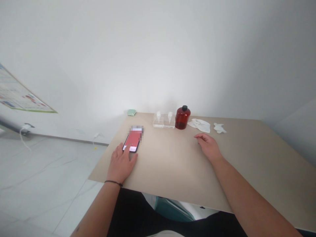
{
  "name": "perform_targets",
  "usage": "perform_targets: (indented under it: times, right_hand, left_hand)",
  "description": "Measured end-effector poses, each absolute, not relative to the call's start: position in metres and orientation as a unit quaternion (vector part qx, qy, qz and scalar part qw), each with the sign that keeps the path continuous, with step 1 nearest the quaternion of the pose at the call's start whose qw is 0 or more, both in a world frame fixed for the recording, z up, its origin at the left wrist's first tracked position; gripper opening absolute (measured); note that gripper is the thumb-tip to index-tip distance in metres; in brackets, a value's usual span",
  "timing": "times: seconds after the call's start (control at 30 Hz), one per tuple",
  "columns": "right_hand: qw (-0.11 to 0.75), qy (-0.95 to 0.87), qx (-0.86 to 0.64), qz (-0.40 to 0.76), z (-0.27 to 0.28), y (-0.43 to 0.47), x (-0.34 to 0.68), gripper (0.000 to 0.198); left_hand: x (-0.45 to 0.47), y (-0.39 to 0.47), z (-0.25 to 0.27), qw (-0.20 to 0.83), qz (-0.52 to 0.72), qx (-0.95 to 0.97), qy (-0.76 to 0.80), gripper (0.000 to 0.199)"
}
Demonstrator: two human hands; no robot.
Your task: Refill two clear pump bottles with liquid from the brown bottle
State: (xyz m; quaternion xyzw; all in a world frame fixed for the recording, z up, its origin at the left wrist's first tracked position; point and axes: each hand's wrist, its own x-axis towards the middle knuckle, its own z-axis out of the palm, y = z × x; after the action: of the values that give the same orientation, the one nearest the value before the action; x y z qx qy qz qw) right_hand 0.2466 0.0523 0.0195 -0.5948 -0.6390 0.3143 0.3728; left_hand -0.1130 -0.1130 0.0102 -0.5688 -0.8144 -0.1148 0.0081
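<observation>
My left hand [121, 164] lies on the table with its fingers spread, a fingertip over the lower end of a smartphone [133, 140]. The phone lies flat with its screen lit red and white; its upper end is pixelated. On the right, my right hand [208, 144] rests on its side, fingers loosely curled with thumb and fingertips close together; whether anything is between them I cannot make out. Beyond it stands a dark red-brown bottle [182, 119] with a black cap. Two clear square bottles with white pump tops [164, 121] stand left of that bottle.
Crumpled white tissue [200, 125] and a smaller tissue piece [219, 128] lie right of the bottle. A small green case [131, 112] sits at the table's [170, 164] back left corner. The wall [158, 59] rises behind. White plugs and cables [25, 128] are at the lower left wall.
</observation>
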Motion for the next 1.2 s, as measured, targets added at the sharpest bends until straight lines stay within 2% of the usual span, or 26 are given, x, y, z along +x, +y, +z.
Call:
perform_targets:
  times: [1.2]
  right_hand:
    - [0.363,-0.647,-0.595,0.31,0.0144,0.0552,0.2499,0.03]
  left_hand:
    - [-0.1125,-0.1127,0.0086,0.016,-0.108,-0.573,-0.812,0.057]
